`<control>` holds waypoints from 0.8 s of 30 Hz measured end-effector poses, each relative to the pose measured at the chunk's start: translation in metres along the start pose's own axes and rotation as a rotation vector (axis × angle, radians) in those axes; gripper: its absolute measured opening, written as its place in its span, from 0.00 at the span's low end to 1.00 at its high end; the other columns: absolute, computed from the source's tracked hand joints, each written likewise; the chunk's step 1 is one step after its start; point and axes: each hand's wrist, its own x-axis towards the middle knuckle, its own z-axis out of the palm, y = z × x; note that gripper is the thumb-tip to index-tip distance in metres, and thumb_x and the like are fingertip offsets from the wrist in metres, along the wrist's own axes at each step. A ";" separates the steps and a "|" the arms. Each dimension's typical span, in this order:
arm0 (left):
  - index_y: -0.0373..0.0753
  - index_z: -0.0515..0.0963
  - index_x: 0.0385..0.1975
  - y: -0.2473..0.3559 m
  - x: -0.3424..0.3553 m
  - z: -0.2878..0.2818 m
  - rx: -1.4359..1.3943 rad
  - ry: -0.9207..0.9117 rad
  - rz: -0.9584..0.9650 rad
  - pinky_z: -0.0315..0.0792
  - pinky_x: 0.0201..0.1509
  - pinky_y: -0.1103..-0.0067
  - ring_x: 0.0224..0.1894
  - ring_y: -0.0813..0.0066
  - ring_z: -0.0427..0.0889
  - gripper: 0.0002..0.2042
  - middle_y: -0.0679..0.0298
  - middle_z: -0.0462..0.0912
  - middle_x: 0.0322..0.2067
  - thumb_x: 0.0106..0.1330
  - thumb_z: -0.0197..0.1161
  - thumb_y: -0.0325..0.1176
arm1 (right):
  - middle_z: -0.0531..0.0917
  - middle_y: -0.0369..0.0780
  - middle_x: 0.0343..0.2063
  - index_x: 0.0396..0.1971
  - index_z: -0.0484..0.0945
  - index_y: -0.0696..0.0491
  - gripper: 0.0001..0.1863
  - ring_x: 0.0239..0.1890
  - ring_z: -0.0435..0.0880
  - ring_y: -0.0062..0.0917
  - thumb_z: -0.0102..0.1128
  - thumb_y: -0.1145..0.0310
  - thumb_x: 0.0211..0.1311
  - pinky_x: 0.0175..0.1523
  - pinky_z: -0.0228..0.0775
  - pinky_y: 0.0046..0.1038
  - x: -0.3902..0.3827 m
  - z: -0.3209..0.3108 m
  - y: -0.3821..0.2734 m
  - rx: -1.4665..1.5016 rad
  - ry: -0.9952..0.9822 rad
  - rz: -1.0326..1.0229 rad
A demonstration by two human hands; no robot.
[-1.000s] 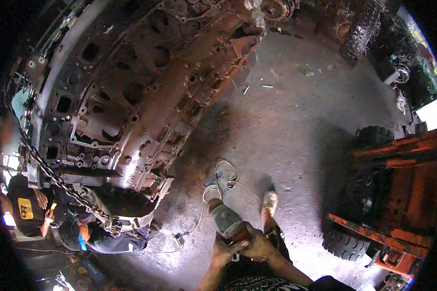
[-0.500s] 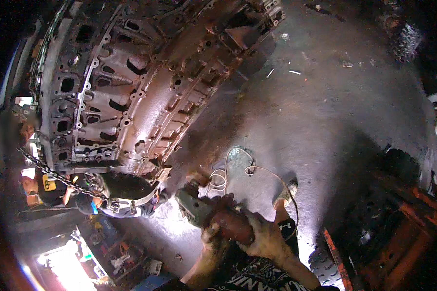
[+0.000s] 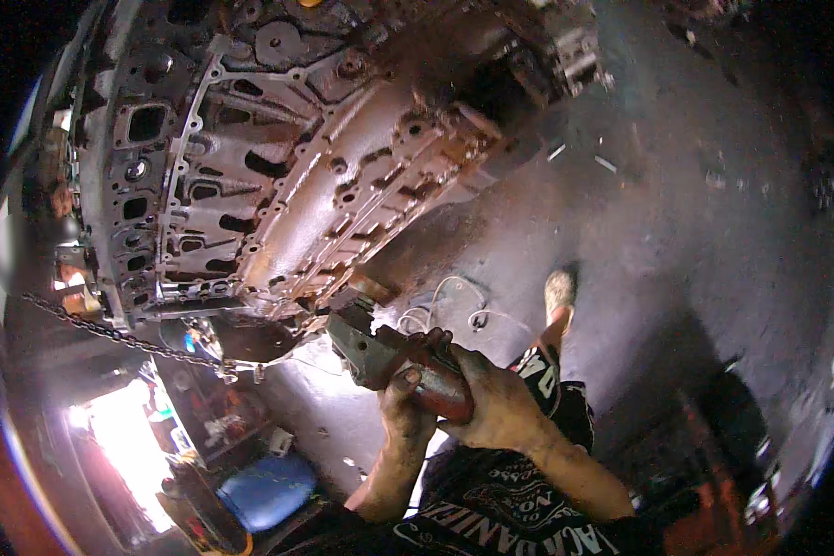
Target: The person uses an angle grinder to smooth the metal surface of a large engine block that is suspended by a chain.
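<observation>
Both my hands grip a hand-held power tool [image 3: 440,385] with a worn red-brown body and a grey-green metal head [image 3: 366,347]. My left hand [image 3: 406,412] is closed on its underside, thumb along the body. From the right, my right hand [image 3: 496,394] wraps round the rear end. A brownish piece [image 3: 372,287] sticks out beyond the head, too blurred to name. The head points toward the near end of a large, brown-stained engine block [image 3: 283,208]; I cannot tell whether they touch. The block has rows of ports and bolt holes.
A pale cable [image 3: 459,281] lies looped on the floor behind the tool. A chain [image 3: 120,334] hangs at the left below the block. A blue object [image 3: 267,489] and a bright opening [image 3: 125,445] are lower left. My foot [image 3: 560,289] stands right of the cable.
The view has shifted, and the engine block sits lower and larger. The tool's head is nearer to the block's near end. Both hands keep their grip; my foot shows farther forward.
</observation>
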 end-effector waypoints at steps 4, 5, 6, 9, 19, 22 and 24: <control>0.32 0.72 0.40 0.009 0.030 0.070 0.055 0.232 -0.092 0.71 0.50 0.71 0.43 0.62 0.76 0.18 0.57 0.77 0.38 0.51 0.59 0.36 | 0.74 0.54 0.48 0.57 0.59 0.61 0.47 0.49 0.76 0.46 0.73 0.61 0.35 0.53 0.69 0.40 0.029 -0.061 0.000 0.016 -0.046 0.044; 0.30 0.70 0.45 0.008 0.036 0.085 -0.012 0.239 -0.100 0.68 0.55 0.68 0.48 0.59 0.75 0.22 0.52 0.76 0.44 0.51 0.61 0.34 | 0.74 0.54 0.48 0.57 0.59 0.61 0.47 0.50 0.76 0.46 0.73 0.62 0.35 0.54 0.68 0.39 0.034 -0.076 -0.002 -0.016 -0.068 0.059; 0.28 0.68 0.50 0.009 0.042 0.100 -0.080 0.247 -0.105 0.65 0.60 0.66 0.54 0.56 0.73 0.26 0.47 0.75 0.49 0.50 0.62 0.32 | 0.74 0.54 0.48 0.57 0.59 0.61 0.47 0.51 0.75 0.46 0.73 0.62 0.34 0.54 0.68 0.39 0.039 -0.091 -0.005 -0.048 -0.091 0.073; 0.30 0.66 0.54 0.020 0.053 0.155 -0.076 0.269 -0.138 0.67 0.59 0.68 0.53 0.59 0.73 0.29 0.48 0.74 0.50 0.51 0.63 0.32 | 0.73 0.54 0.49 0.58 0.59 0.60 0.47 0.52 0.74 0.45 0.73 0.62 0.34 0.55 0.68 0.38 0.050 -0.144 -0.027 -0.067 -0.107 0.066; 0.30 0.64 0.56 -0.019 0.049 0.310 -0.145 0.341 0.063 0.69 0.57 0.71 0.54 0.62 0.73 0.32 0.50 0.73 0.53 0.50 0.64 0.36 | 0.71 0.53 0.48 0.58 0.57 0.56 0.48 0.49 0.71 0.51 0.74 0.57 0.35 0.57 0.62 0.46 0.046 -0.307 -0.042 -0.033 -0.382 -0.004; 0.31 0.60 0.57 -0.024 0.054 0.351 -0.171 0.368 0.135 0.70 0.56 0.70 0.55 0.60 0.72 0.36 0.47 0.70 0.54 0.50 0.64 0.41 | 0.75 0.52 0.48 0.59 0.58 0.60 0.51 0.51 0.76 0.43 0.77 0.61 0.32 0.54 0.69 0.36 0.055 -0.352 -0.063 -0.254 -0.457 0.040; 0.31 0.66 0.55 -0.029 0.063 0.366 -0.312 0.387 0.171 0.66 0.58 0.72 0.53 0.64 0.74 0.28 0.52 0.76 0.50 0.50 0.61 0.29 | 0.76 0.51 0.47 0.59 0.58 0.58 0.50 0.49 0.78 0.42 0.77 0.61 0.33 0.53 0.70 0.36 0.066 -0.371 -0.069 -0.255 -0.490 -0.027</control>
